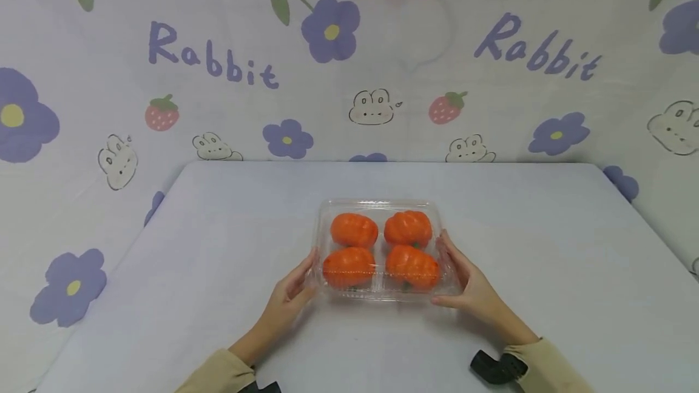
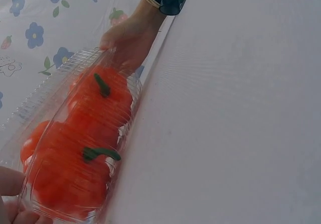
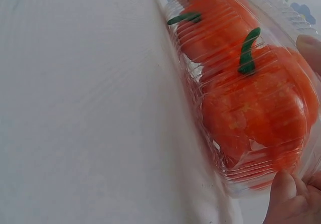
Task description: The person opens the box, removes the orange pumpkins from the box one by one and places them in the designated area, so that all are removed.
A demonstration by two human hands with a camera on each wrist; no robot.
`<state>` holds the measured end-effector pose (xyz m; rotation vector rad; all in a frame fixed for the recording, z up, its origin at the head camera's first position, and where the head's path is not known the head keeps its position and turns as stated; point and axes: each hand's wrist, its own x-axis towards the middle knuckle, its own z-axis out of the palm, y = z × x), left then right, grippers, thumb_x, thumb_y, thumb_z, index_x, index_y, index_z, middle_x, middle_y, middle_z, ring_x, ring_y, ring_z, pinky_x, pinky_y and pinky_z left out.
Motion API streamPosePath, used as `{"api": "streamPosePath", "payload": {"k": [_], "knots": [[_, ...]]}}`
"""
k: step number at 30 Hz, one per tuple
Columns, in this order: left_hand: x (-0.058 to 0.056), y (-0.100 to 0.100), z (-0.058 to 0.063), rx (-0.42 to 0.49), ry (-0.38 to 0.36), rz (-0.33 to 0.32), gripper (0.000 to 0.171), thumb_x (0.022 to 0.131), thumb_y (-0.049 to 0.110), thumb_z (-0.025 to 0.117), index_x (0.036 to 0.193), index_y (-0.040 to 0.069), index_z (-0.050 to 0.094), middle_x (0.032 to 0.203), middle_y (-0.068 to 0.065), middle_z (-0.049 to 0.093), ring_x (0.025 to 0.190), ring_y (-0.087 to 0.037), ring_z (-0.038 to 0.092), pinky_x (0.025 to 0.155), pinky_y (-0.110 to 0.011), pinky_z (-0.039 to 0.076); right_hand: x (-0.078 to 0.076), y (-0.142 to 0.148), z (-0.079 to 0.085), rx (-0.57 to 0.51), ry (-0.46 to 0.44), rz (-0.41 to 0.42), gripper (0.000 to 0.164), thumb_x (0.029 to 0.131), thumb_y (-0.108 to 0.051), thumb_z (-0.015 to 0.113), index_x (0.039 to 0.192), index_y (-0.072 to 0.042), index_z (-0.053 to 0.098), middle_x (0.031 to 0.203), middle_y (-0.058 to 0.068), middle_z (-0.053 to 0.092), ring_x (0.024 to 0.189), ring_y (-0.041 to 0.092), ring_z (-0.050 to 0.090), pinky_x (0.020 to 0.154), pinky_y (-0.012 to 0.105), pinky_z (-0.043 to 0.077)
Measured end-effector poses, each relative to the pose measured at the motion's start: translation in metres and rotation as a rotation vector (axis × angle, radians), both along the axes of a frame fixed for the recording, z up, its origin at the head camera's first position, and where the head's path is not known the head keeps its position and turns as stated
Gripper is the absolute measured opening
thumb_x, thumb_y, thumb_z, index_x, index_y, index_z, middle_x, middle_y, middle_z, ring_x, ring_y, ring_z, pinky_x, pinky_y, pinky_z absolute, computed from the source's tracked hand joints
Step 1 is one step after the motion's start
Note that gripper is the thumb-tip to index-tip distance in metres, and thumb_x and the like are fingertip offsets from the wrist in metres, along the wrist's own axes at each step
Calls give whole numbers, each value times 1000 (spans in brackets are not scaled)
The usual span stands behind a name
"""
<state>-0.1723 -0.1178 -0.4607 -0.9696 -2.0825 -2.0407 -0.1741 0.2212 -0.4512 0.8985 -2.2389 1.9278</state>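
Two hands hold a clear box point(image 1: 377, 204) with four orange pumpkins point(image 1: 349, 267) inside
The box is between the hands at the middle of the desk point(image 1: 218, 247): the left hand point(image 1: 293, 292) grips its left side, the right hand point(image 1: 472, 288) grips its right side. Two pumpkins are far, two are near, and green stems point(image 3: 247, 56) show on the near ones

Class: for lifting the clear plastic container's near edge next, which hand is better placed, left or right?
Probably the right hand: its thumb reaches round to the near edge of the clear plastic container, whereas the left hand has its thumb by the left side.
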Motion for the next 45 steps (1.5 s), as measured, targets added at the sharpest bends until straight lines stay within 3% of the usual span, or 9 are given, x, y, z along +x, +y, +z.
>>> {"api": "streamPosePath", "payload": {"k": [9,15,21,24,29,34,40,45], "knots": [[0,4,-1,-5,-10,47,56,86,-11,50,136,-9,26,139,-24,25,126,-24,27,98,-25,28,1,4,-1,99,30,-73,103,61,8,77,141,3,11,145,22,1,130,3,12,100,10,12],[-3,8,0,16,-14,58,63,80,-14,56,134,-13,23,137,-27,25,126,-29,26,98,-26,29,2,8,-2,144,89,-125,102,58,5,79,139,5,18,145,24,4,133,20,4,101,11,12],[-3,6,2,6,-249,124,75,72,-7,69,136,-3,30,138,-16,32,126,-25,30,99,-28,29,0,9,-3,158,144,-132,107,52,6,82,138,7,18,144,26,5,132,32,3,101,12,11],[-1,4,3,-7,-303,139,78,69,-5,73,136,-1,33,138,-13,34,125,-23,31,100,-29,28,2,7,6,179,184,-134,107,50,5,82,137,10,19,142,30,7,132,32,5,102,14,10],[1,4,2,1,-283,142,79,66,-6,75,134,-1,35,137,-13,36,125,-22,32,99,-28,28,-1,6,19,161,255,-104,103,51,9,80,134,16,18,137,37,11,131,30,10,103,16,14],[-2,1,0,51,-254,120,80,65,-11,74,133,-8,32,135,-21,35,125,-24,32,98,-26,30,-5,2,34,146,210,-102,98,56,17,74,136,13,16,138,35,15,130,30,15,102,19,20],[-4,-2,0,79,-196,77,81,66,-13,71,134,-10,27,135,-26,31,124,-20,33,99,-25,27,-25,9,26,44,225,-64,91,59,24,67,136,12,19,140,28,20,129,18,22,102,23,23],[-3,0,0,74,-203,71,79,66,-13,71,133,-11,29,135,-25,33,123,-18,35,98,-25,28,-36,17,24,-28,262,-45,78,66,25,57,134,15,19,142,9,27,129,15,24,103,21,20]]}}
